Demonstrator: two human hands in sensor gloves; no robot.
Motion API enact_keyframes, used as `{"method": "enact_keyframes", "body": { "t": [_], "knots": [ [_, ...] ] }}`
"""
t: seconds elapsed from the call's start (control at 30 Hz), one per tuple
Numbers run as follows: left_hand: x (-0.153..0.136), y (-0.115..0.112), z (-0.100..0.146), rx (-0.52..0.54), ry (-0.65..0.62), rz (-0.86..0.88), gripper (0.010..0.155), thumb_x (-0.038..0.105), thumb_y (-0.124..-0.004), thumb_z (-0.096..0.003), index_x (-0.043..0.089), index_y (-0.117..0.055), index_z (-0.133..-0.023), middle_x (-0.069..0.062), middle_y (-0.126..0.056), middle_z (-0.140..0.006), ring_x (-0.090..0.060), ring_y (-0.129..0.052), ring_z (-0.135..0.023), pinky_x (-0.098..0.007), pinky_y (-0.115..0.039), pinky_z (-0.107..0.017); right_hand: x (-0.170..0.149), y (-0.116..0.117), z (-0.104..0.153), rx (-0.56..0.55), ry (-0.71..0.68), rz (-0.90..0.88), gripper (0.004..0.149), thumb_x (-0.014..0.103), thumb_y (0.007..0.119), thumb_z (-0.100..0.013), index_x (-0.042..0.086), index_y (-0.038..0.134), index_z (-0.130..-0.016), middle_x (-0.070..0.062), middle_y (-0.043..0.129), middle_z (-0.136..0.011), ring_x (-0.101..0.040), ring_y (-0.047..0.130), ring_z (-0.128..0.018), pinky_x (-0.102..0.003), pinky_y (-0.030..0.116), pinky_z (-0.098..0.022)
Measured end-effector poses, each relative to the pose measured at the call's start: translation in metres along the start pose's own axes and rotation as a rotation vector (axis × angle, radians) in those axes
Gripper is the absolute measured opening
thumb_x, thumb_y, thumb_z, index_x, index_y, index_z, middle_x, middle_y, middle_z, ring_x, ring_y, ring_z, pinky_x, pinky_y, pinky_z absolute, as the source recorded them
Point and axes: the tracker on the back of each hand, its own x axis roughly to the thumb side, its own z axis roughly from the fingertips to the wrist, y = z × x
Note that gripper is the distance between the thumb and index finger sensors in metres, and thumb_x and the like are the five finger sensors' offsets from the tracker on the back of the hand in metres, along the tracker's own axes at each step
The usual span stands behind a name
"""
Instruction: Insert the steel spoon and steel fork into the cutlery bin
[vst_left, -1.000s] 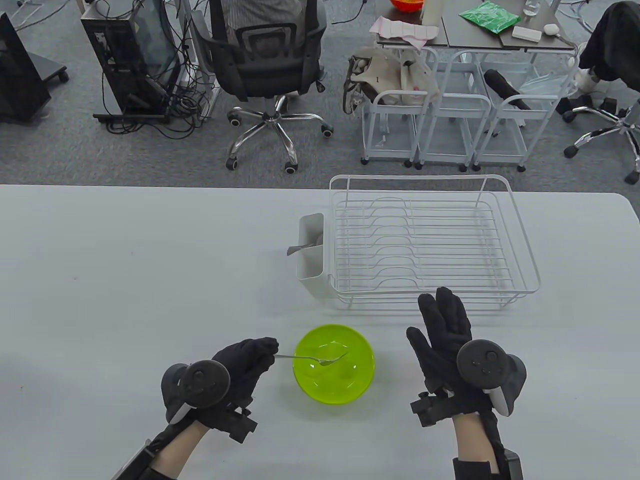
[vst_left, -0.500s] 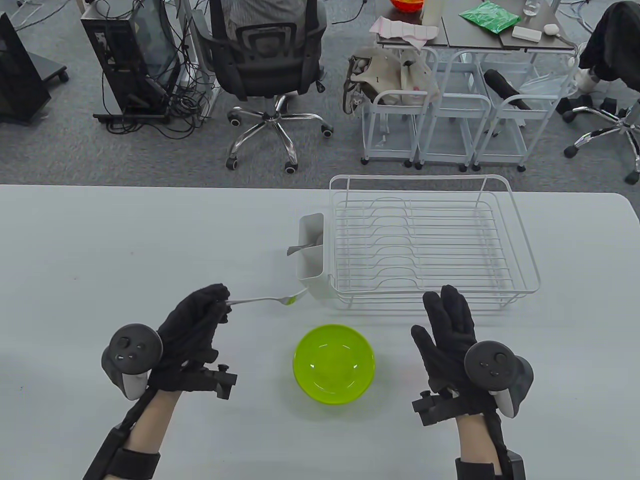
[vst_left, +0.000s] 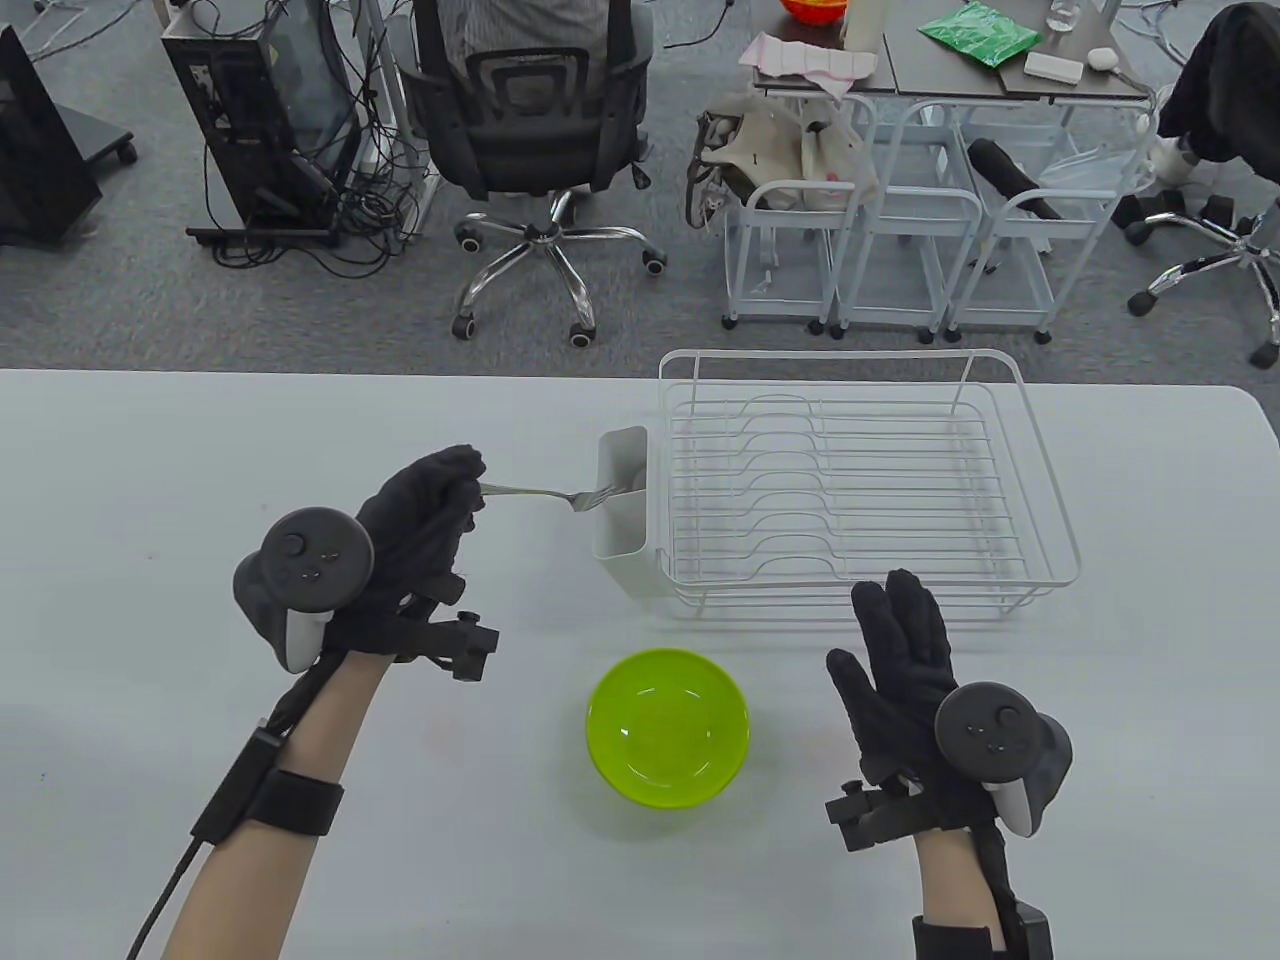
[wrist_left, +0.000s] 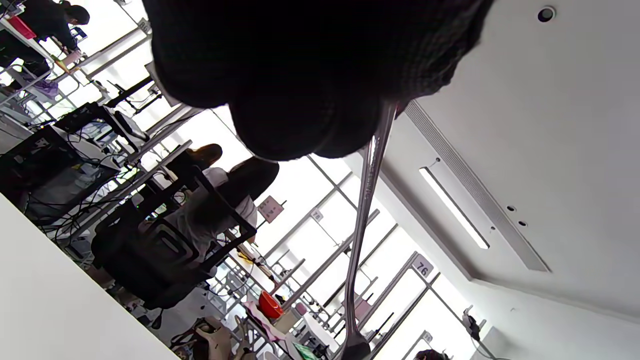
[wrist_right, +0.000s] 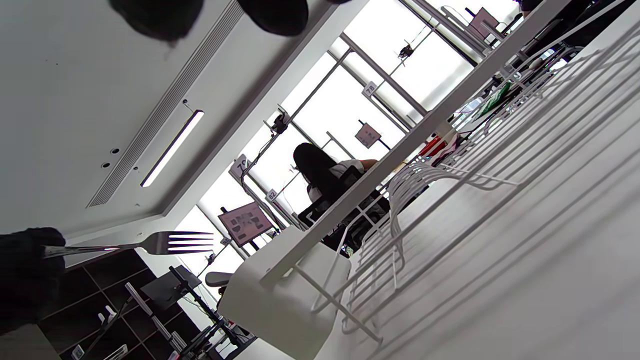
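My left hand (vst_left: 468, 490) pinches the steel fork (vst_left: 530, 491) by its handle end and holds it level in the air. The tines point right and reach the left wall of the white cutlery bin (vst_left: 620, 545), which hangs on the left end of the dish rack. The steel spoon (vst_left: 630, 481) lies inside the bin, leaning against its left wall. The fork also shows in the left wrist view (wrist_left: 367, 200) and in the right wrist view (wrist_right: 165, 242), above the bin (wrist_right: 280, 300). My right hand (vst_left: 895, 625) is open and empty in front of the rack.
The white wire dish rack (vst_left: 1040, 480) stands at the right back of the table. A lime-green bowl (vst_left: 592, 722) sits near the front, between my hands. Office chairs and carts stand beyond the table's far edge.
My left hand lifted the fork out of the green bowl and carried it back and up to the cutlery bin. My right hand has barely moved.
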Motion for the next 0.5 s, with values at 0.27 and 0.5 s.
{"method": "enact_keyframes", "body": {
  "t": [0.27, 0.5],
  "knots": [
    [0.000, -0.042, -0.022, -0.134, 0.015, -0.104, 0.043, 0.043, -0.074, -0.0513, 0.029, -0.088, -0.089, 0.007, -0.104, -0.073, -0.015, -0.105, -0.053, -0.032, -0.091, -0.045, -0.001, -0.001, 0.000, -0.005, -0.002, -0.006, 0.070, 0.051, 0.064, -0.051, 0.020, 0.050, -0.112, -0.012, 0.030, -0.118, -0.042, 0.025, -0.110, -0.064, 0.031, -0.072],
    [-0.010, -0.070, -0.046, -0.238, 0.121, -0.078, 0.044, 0.043, -0.073, -0.0518, 0.028, -0.089, -0.090, 0.005, -0.106, -0.071, -0.016, -0.105, -0.050, -0.032, -0.091, -0.043, 0.001, -0.003, 0.000, -0.012, -0.008, -0.013, 0.070, 0.051, 0.064, -0.051, 0.020, 0.050, -0.112, -0.012, 0.030, -0.118, -0.042, 0.026, -0.110, -0.064, 0.032, -0.072]
  ]
}}
